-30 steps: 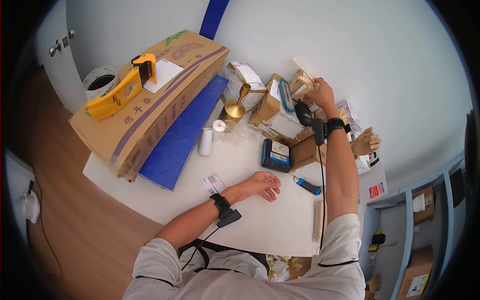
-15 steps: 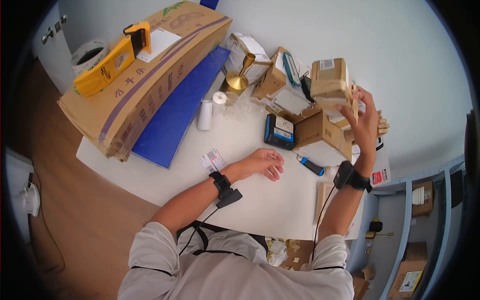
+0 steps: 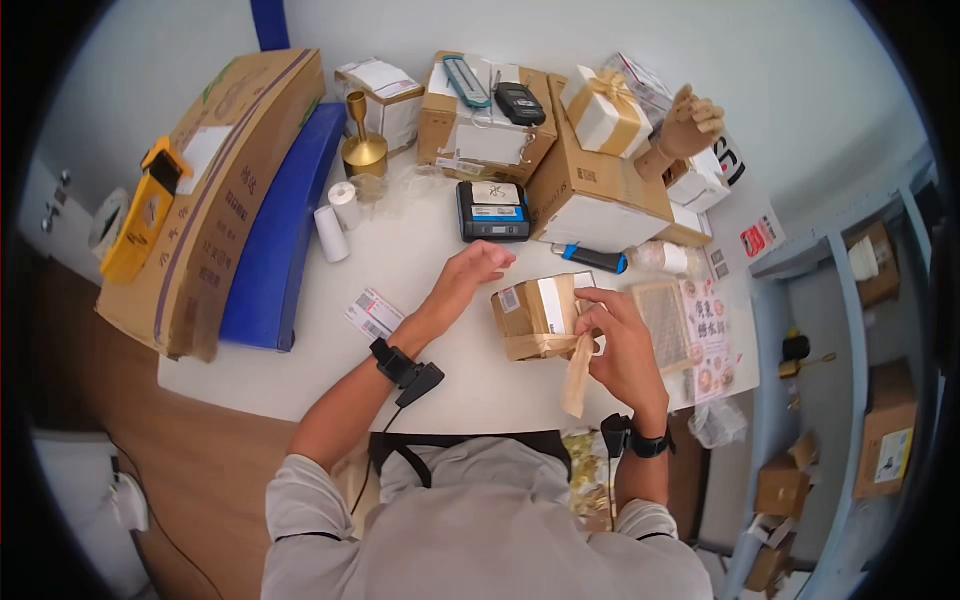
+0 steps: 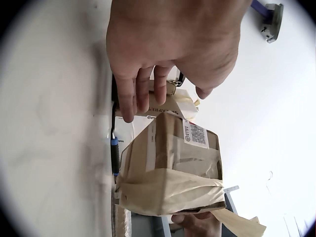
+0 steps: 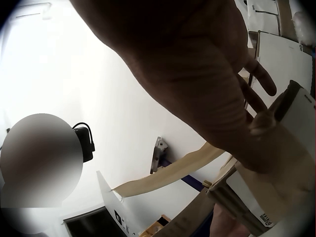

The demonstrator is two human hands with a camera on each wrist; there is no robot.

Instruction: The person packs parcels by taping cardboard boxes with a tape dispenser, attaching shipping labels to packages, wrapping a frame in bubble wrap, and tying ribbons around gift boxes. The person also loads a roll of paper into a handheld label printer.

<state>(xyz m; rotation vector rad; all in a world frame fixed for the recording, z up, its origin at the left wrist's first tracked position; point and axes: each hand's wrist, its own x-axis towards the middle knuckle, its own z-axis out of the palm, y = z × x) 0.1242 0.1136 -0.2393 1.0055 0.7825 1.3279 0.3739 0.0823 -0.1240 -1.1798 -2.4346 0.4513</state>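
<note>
My right hand (image 3: 625, 345) grips the right end of a small cardboard box (image 3: 515, 312), held over the table close in front of me. A wide tan tape strip (image 4: 195, 190) wraps the box, and its loose end (image 3: 576, 385) hangs below the right fingers. A label with a square code (image 4: 196, 134) shows on one face. To the left of the box, my left hand (image 3: 468, 278) is held with fingers loosely extended and nothing in it. In the left wrist view, those fingers (image 4: 143, 94) reach toward the box with a gap between.
Behind stand a label printer (image 3: 493, 212), a blue-black utility knife (image 3: 592, 258) and stacked cartons (image 3: 600, 190) beside a wooden hand model (image 3: 685, 130). At left, a long carton (image 3: 225, 200) carries a yellow tape dispenser (image 3: 145, 215). A printed label (image 3: 375, 315) lies near my left wrist.
My right hand has brought the small box from the back right of the table to the front middle. My left hand stays relaxed nearby. The head view has shifted to the right.
</note>
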